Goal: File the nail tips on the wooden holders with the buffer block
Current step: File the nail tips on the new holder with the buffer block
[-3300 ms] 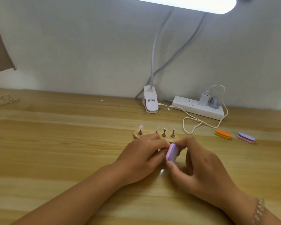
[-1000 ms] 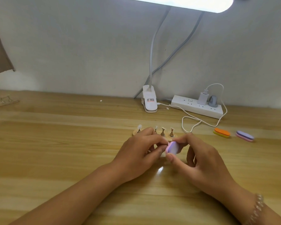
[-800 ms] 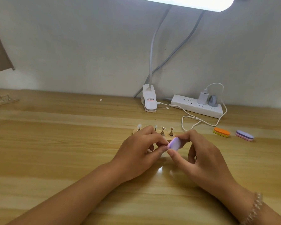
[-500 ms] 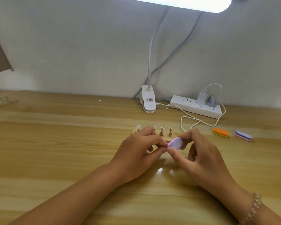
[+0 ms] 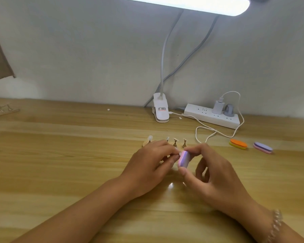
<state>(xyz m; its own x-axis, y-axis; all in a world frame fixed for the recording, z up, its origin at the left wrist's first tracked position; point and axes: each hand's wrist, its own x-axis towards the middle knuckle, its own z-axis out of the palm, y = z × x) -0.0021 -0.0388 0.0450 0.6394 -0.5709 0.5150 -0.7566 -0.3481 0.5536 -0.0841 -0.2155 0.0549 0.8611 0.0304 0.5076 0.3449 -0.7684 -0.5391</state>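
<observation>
My right hand (image 5: 212,176) pinches a pink-and-purple buffer block (image 5: 184,159) between thumb and forefinger, standing it on edge. My left hand (image 5: 147,165) pinches a small nail tip (image 5: 178,153) on its holder, and the block's face touches that tip. Just behind my fingers a low wooden holder base (image 5: 145,143) carries several small stands; one at the left bears a clear nail tip (image 5: 150,138), and two bare stands (image 5: 175,142) show at the right. Most of the base is hidden by my left hand.
An orange-and-yellow buffer block (image 5: 238,144) and a purple-and-pink one (image 5: 262,147) lie at the right. Behind stand a white lamp clip (image 5: 161,111) and a power strip (image 5: 212,116) with a looping white cable (image 5: 205,132). Another wooden holder (image 5: 2,110) lies far left.
The buffer block has tipped from lying flatter to standing on edge and slid a little toward me against the tip. My left hand has stayed in place.
</observation>
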